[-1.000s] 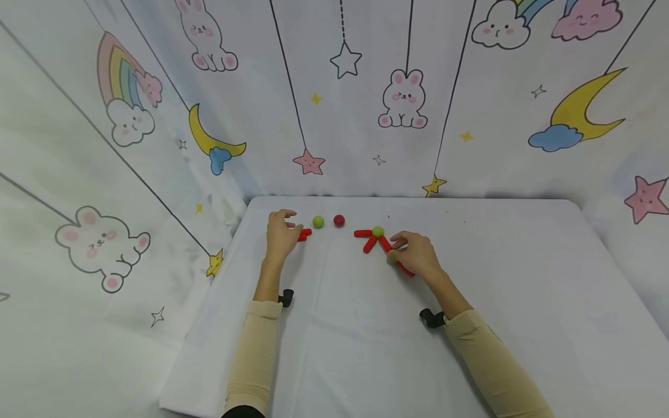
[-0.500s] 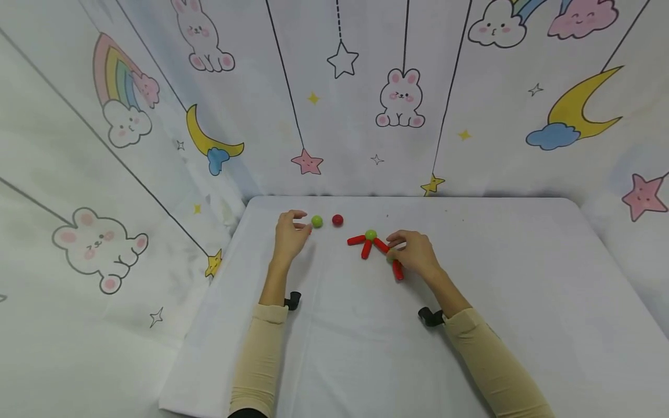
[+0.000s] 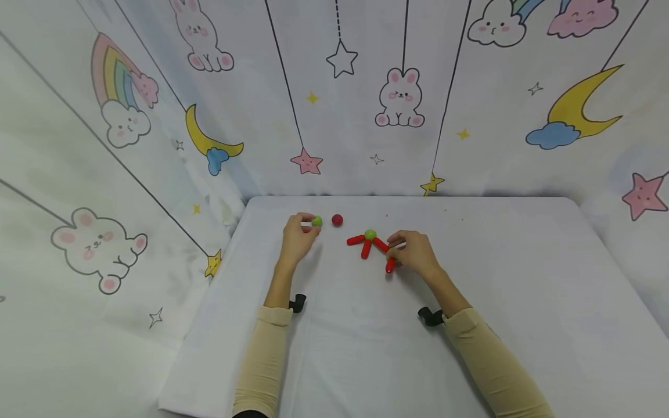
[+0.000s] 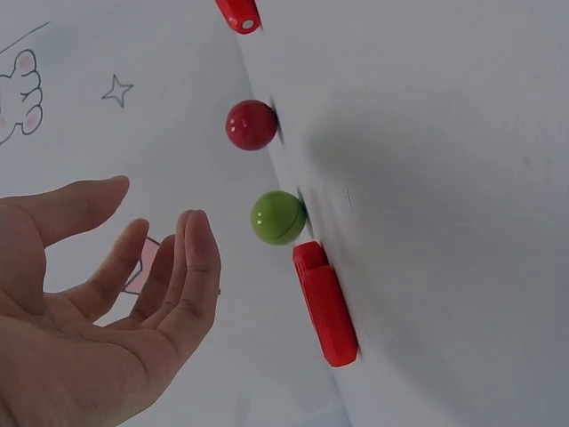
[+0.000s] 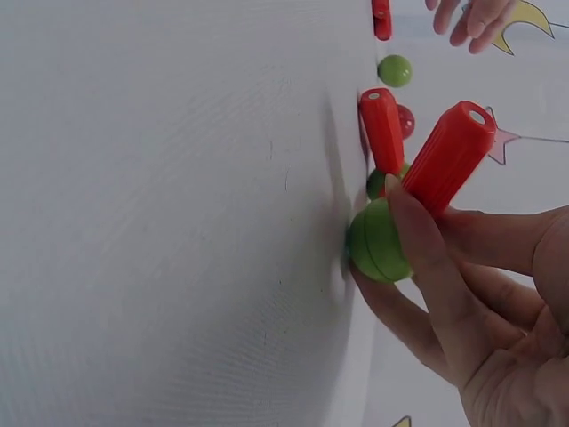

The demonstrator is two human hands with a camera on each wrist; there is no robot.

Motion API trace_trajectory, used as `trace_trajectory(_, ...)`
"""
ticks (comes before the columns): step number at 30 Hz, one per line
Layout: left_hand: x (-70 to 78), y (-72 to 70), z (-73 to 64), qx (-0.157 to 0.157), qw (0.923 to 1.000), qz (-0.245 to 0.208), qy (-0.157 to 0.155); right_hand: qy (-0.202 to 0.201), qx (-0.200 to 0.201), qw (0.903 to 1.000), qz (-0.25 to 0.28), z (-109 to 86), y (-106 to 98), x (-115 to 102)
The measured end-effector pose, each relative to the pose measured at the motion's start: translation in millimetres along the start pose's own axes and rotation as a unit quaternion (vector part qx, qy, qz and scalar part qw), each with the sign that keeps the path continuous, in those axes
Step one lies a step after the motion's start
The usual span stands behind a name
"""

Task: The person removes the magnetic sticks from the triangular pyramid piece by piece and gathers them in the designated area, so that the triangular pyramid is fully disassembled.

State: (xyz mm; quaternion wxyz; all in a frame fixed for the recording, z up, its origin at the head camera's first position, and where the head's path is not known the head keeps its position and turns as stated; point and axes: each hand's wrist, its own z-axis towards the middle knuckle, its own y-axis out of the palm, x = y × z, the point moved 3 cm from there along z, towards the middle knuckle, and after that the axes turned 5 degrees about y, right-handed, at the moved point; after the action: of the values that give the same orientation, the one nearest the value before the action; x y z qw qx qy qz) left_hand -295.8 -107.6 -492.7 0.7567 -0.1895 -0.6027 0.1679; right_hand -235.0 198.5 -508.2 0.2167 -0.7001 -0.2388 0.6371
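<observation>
My right hand (image 3: 415,252) pinches a green ball (image 5: 375,245) between thumb and fingers, close over the white table. From this ball a red rod (image 5: 449,156) sticks out, its end hole showing. Another red rod (image 3: 381,245) links it to a second green ball (image 3: 370,234), which carries two more red rods (image 3: 356,240). With its fingers loosely bent and nothing between them, my left hand (image 4: 116,311) hovers beside a loose green ball (image 4: 277,218). Loose red rods (image 4: 327,311) lie just by that ball, mostly hidden by the hand in the head view.
A dark red ball (image 3: 337,220) lies between the loose green ball and the joined piece, near the back edge of the white table (image 3: 334,348). Behind stands a white curtain (image 3: 360,133) printed with rabbits, stars and moons.
My left hand has moved right, from the loose red rods toward the loose green ball. The joined piece has turned in my right hand, its near rod swinging leftward.
</observation>
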Motion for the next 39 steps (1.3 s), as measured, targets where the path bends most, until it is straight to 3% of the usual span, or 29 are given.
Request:
trace_trajectory(3,6.4,6.7,-3.6,-0.014,0.9998,-0.009,0.015,0.001,0.000,1.0000,-0.002,0.0,1,0)
trace_trajectory(11,27.1,35.3,-15.0,-0.104,0.9937,-0.008,0.040,-0.002,0.004,0.9998,-0.018,0.3,2,0)
trace_trajectory(17,39.6,50.3,-19.1,-0.126,0.9911,-0.010,0.043,-0.005,0.007,0.9995,-0.031,1.1,2,2)
trace_trajectory(27,50.5,78.8,-33.8,-0.206,0.9776,-0.032,0.027,-0.005,0.005,0.9995,-0.031,1.4,3,3)
trace_trajectory(32,53.2,88.4,-41.0,-0.225,0.9731,-0.042,0.027,-0.007,0.004,0.9994,-0.033,0.9,4,3)
trace_trajectory(39,56.1,96.9,-46.0,-0.227,0.9729,-0.023,0.035,-0.011,0.008,0.9993,-0.036,-0.4,4,2)
